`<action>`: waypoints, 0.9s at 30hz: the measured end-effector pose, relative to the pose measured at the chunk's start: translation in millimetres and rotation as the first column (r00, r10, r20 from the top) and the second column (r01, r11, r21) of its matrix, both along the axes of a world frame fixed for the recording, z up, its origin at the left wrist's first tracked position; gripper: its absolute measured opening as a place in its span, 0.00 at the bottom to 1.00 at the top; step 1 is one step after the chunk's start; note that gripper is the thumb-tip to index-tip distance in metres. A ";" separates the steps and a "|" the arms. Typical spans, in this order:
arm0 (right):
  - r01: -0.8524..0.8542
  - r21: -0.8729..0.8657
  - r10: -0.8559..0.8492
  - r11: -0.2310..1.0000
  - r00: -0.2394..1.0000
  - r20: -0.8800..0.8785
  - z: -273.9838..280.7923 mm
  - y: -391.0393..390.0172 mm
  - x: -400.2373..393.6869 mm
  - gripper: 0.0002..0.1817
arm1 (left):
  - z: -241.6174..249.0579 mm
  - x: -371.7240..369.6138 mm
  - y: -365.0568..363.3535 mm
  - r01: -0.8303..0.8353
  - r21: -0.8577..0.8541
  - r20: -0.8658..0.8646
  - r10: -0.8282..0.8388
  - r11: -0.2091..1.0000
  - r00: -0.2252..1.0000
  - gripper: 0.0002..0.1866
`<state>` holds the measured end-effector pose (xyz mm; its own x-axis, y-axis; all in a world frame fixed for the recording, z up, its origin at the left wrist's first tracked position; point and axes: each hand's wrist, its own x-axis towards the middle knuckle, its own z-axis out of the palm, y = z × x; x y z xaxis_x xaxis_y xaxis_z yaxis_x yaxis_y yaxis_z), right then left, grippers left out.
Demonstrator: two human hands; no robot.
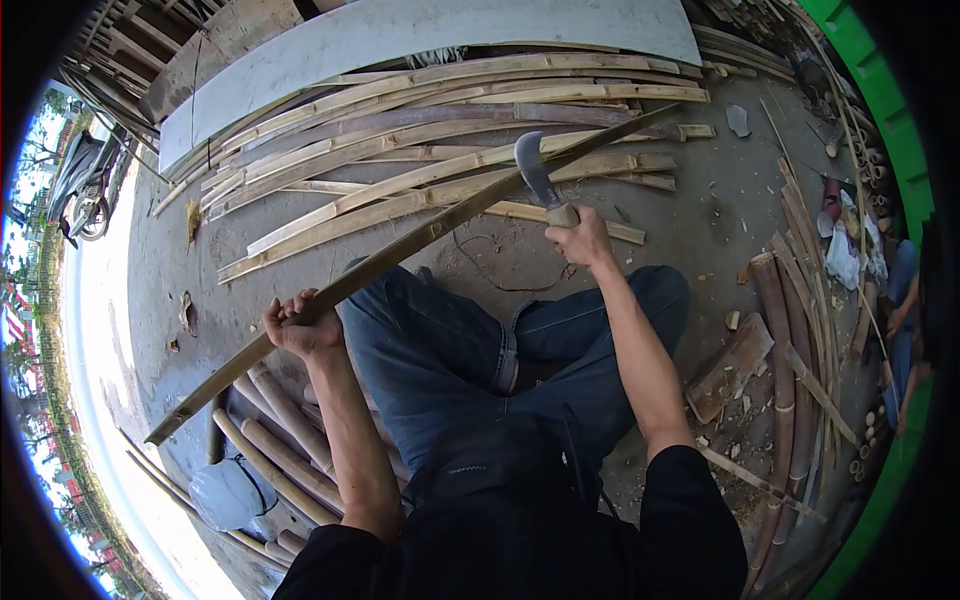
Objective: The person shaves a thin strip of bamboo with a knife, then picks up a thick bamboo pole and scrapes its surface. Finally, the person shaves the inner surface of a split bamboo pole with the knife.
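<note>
L hand (305, 328) clenched round long strip (430, 232), palm side hidden; strip runs diag., far end over R side of pile (440, 125), near end well this side of pile. R hand (580, 238), nr side of pile, grips knife (537, 172) by handle; curved blade up at strip, contact can't tell. Jeans (430, 340), legs bent, this side of pile. White board (430, 40) beyond pile.

Reach across the front is crossed by a long brown split-bamboo strip (380, 267), held aslant above pale split-bamboo strips (400, 204). Passage is afforded over grey concrete floor (715, 215) beside the blue-jeaned right knee (660, 295), bounded rightward by round brown bamboo poles (780, 370).
</note>
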<state>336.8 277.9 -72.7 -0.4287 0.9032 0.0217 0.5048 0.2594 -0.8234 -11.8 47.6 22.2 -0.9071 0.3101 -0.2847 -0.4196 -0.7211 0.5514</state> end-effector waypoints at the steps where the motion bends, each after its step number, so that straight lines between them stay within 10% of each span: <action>1: 0.123 -0.265 -0.154 0.956 0.983 -0.100 -2.0 13.4 1.4 0.14 | 2.2 3.6 -0.3 0.011 -0.006 -0.015 -0.011 1.000 1.000 0.15; 2: 0.202 -0.516 -0.323 0.833 0.934 -0.155 -4.7 22.9 0.6 0.16 | -0.2 4.3 -2.4 0.002 -0.006 -0.016 -0.002 1.000 1.000 0.15; 8: -0.025 -0.187 -0.003 0.982 0.989 -0.150 23.1 -18.4 -18.6 0.14 | 7.7 2.8 -2.9 0.017 0.033 -0.007 -0.017 0.999 1.000 0.16; 10: 0.169 -0.524 -0.303 0.835 0.935 -0.182 26.0 1.2 -12.1 0.16 | 9.5 11.9 -1.5 -0.010 0.015 -0.006 0.010 1.000 1.000 0.16; 16: -0.175 -0.332 0.119 0.927 0.976 -0.180 36.7 -46.2 -44.3 0.12 | 4.8 14.4 -4.8 0.026 0.017 -0.023 -0.025 1.000 0.999 0.14; 18: 0.161 -0.565 -0.357 0.809 0.899 -0.254 23.2 -20.3 -41.8 0.14 | 19.7 34.0 6.6 0.044 -0.008 -0.023 -0.045 0.999 0.999 0.12; 24: -0.246 -0.339 0.191 0.908 0.964 -0.187 57.6 -75.3 -69.7 0.11 | -10.5 46.1 -8.6 0.042 -0.337 -0.123 -0.088 0.941 0.988 0.13; 27: 0.050 -0.601 -0.279 0.797 0.915 -0.293 38.4 -34.9 -45.7 0.12 | -12.9 48.7 -16.4 0.108 -0.313 -0.346 -0.219 0.944 0.912 0.19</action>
